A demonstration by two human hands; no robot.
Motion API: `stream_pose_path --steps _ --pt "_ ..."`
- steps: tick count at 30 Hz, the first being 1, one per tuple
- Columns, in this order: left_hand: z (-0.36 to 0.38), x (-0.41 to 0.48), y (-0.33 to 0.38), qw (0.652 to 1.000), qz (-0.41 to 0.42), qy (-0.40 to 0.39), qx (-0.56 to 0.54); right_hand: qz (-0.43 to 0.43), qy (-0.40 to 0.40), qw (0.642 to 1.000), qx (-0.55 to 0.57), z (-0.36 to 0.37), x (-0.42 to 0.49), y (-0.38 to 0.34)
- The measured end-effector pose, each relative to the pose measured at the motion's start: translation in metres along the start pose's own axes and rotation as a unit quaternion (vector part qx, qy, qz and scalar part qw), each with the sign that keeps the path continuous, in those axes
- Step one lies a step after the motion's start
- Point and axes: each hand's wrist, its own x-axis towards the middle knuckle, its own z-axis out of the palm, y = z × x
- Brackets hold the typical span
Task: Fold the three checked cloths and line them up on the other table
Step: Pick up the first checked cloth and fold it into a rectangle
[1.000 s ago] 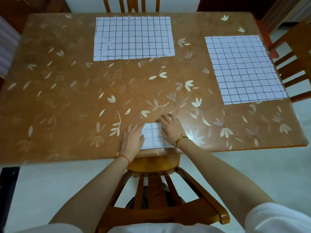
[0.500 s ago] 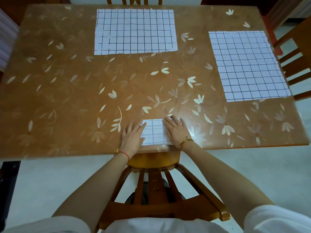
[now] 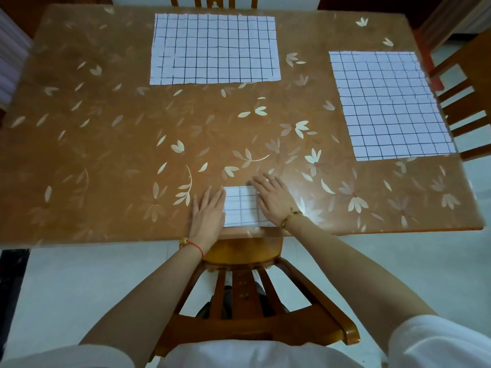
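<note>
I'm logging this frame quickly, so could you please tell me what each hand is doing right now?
Left hand: open, flat at the left edge of the folded cloth.
Right hand: open, flat on its right side.

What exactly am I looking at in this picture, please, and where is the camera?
There is no machine here: a person wears a camera on the head, looking down at their own arms. The left hand and right hand lie flat, fingers straight, on the two sides of a small folded cloth at the near edge of the flowered table. Nothing is gripped. Two more checked cloths lie spread flat: the far cloth and the right cloth. A wooden chair stands tucked below.
</note>
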Motion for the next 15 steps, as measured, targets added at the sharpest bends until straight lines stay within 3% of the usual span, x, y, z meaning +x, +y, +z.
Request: stream_pose_path --steps 5,15 --pt "0.006 -0.006 -0.006 0.999 -0.002 -0.024 0.037 -0.079 -0.085 0.993 -0.017 0.006 0.03 -0.045" --pt "0.009 -0.024 -0.014 0.996 0.062 -0.01 0.059 -0.06 -0.147 0.986 -0.046 0.015 0.034 -0.054"
